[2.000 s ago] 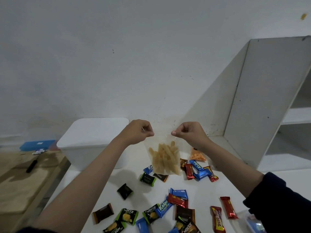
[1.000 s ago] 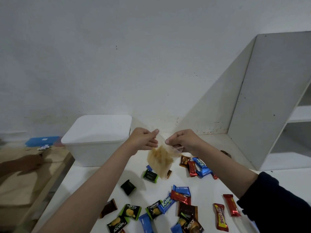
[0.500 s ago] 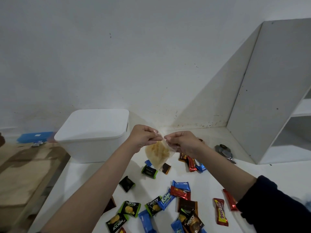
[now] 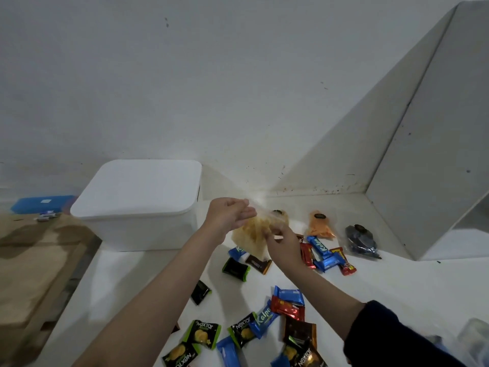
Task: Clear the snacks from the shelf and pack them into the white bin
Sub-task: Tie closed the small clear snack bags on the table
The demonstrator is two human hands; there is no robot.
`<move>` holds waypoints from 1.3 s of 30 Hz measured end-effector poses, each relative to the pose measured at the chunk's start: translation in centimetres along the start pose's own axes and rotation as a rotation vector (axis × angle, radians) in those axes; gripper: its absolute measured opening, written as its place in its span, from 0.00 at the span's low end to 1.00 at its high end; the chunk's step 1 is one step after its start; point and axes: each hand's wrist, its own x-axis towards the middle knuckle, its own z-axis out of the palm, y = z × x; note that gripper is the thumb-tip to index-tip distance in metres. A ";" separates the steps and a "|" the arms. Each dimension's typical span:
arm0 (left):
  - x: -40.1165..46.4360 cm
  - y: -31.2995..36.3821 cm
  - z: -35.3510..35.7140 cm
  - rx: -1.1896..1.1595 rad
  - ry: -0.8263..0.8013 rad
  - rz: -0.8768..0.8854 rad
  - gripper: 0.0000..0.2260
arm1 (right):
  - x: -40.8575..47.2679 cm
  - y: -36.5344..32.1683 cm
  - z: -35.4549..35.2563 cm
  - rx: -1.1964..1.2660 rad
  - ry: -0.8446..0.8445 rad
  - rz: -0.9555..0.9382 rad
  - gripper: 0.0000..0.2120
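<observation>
A clear plastic bag of pale yellow snack sticks hangs above the white table top. My left hand pinches its upper edge. My right hand grips the bag lower down on its right side. The white bin stands to the left with its lid on. Several wrapped snacks lie on the table: blue bars, red bars, green and black packets, an orange snack bag and a dark bag.
The white shelf unit rises at the right, against the wall. A wooden surface lies to the left of the table, with a blue box behind it. Bare table top shows on the right.
My hands drew together at the bag's top, then my right hand slid lower onto the bag. The view tilted, bringing the orange and dark bags into sight.
</observation>
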 end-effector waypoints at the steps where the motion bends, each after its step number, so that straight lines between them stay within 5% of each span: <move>1: 0.7 -1.0 -0.2 0.065 0.053 0.007 0.10 | 0.6 0.4 0.4 -0.013 0.018 0.016 0.08; 5: 3.6 -5.6 -1.6 0.321 0.269 0.003 0.21 | 3.4 1.9 1.6 0.012 0.015 0.122 0.13; 11: 8.2 -10.1 -3.0 0.394 0.021 -0.151 0.22 | 9.0 5.5 4.0 0.027 -0.081 0.253 0.24; 17: 12.9 -12.3 -3.2 0.376 0.177 -0.163 0.21 | 12.7 4.7 5.9 -0.026 -0.049 0.310 0.20; 23: 16.2 -13.4 -2.9 0.444 0.121 -0.170 0.23 | 14.1 5.6 7.1 -0.121 -0.160 0.274 0.21; 31: 12.7 -10.9 -1.7 0.414 -0.018 -0.102 0.11 | 11.6 3.5 5.7 -0.154 -0.218 0.224 0.24; 34: 10.1 -9.9 -1.4 0.423 -0.011 -0.078 0.14 | 9.1 2.0 4.7 -0.176 -0.214 0.166 0.23; 37: 6.7 -9.1 -1.4 0.453 -0.010 -0.024 0.29 | 6.2 0.6 3.7 -0.156 -0.228 0.129 0.22; 39: 4.2 -8.4 -1.3 0.447 0.016 0.012 0.27 | 4.5 -0.4 3.2 -0.131 -0.239 0.108 0.21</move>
